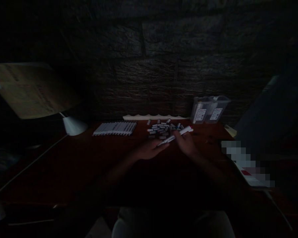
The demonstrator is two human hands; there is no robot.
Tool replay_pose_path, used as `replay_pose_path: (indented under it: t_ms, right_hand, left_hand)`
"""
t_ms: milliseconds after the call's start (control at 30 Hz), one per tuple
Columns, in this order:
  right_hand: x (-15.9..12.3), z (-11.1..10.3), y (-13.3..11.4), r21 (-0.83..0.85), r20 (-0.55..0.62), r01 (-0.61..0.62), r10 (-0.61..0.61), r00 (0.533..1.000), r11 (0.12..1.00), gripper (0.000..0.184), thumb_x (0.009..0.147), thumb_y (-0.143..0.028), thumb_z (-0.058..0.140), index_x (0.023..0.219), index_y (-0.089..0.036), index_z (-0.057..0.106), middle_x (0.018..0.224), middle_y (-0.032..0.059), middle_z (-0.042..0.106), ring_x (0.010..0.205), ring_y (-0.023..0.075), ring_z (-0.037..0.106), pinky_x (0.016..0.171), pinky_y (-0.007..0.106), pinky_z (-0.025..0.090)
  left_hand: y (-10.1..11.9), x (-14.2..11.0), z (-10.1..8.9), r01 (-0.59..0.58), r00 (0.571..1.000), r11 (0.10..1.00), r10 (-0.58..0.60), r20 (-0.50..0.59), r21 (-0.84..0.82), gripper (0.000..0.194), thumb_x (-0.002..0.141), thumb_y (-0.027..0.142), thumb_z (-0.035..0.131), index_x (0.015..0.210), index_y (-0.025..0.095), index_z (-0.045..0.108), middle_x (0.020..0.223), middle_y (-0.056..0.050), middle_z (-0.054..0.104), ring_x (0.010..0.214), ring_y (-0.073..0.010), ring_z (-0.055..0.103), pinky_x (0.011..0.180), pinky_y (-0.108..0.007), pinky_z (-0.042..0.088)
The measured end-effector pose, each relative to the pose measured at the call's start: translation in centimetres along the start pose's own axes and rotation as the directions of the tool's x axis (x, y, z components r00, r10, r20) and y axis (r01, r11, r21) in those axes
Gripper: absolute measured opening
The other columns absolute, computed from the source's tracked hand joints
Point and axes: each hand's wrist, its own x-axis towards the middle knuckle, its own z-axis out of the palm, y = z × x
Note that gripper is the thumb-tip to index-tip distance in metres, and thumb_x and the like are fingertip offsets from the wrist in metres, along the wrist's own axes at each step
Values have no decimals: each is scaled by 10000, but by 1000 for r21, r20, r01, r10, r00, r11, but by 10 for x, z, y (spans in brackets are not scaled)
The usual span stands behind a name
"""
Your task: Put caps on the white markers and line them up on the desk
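Note:
White marker pens (169, 140), apparently more than one, lie slantwise between my two hands. My left hand (150, 149) is closed round their lower end. The fingers of my right hand (186, 142) grip them nearer the upper end, where a red or pink tip shows. Just behind my hands is a loose pile of short marker caps (161, 127), partly hidden by the right hand. A neat row of white markers (115, 128) lies side by side to the left of the pile. The dim light hides exactly how many pens I hold.
Two clear plastic boxes (210, 110) with white labels stand at the back right. A lamp (74, 125) with a large shade (34, 91) and a trailing cord is at the left. A brick-patterned wall (154, 66) rises behind the wooden table (94, 158). A pixelated object (245, 162) lies right.

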Motion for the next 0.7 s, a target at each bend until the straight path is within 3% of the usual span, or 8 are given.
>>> replay_pose_path:
  t_ms: [167, 367, 567, 700]
  right_hand:
    - [3, 0, 6, -23, -1, 37, -37, 999, 999, 298, 796, -464, 502, 609, -234, 527, 639, 22, 621, 661, 203, 581, 620, 318, 480]
    - [7, -4, 11, -104, 75, 89, -82, 994, 991, 324, 823, -481, 490, 685, -208, 597, 702, 39, 672, 716, 220, 630, 665, 331, 481]
    - [8, -5, 12, -176, 134, -44, 69, 989, 983, 364, 862, -498, 469, 764, -203, 657, 827, 72, 725, 886, 261, 666, 794, 370, 497]
    - [9, -7, 9, -201, 161, -133, 167, 973, 971, 465, 874, -621, 467, 788, -214, 676, 853, 72, 729, 917, 269, 665, 828, 380, 491]
  left_hand:
    - [-2, 1, 4, 12, 1000, 999, -12, -10, -40, 436, 1011, 503, 363, 876, 176, 617, 720, 3, 590, 677, -145, 556, 625, -252, 451]
    - [-2, 2, 13, -63, 997, 996, 65, -38, 70, 401, 993, 481, 436, 852, 171, 647, 792, -37, 652, 748, -176, 608, 727, -294, 493]
    - [-2, 2, 13, -83, 995, 987, 89, -40, 140, 379, 1002, 448, 439, 878, 169, 663, 813, -54, 672, 790, -186, 634, 763, -315, 506]
    - [-4, 3, 14, -66, 992, 983, 83, -92, 173, 341, 1011, 409, 428, 984, 168, 667, 904, -74, 689, 871, -202, 644, 824, -337, 512]
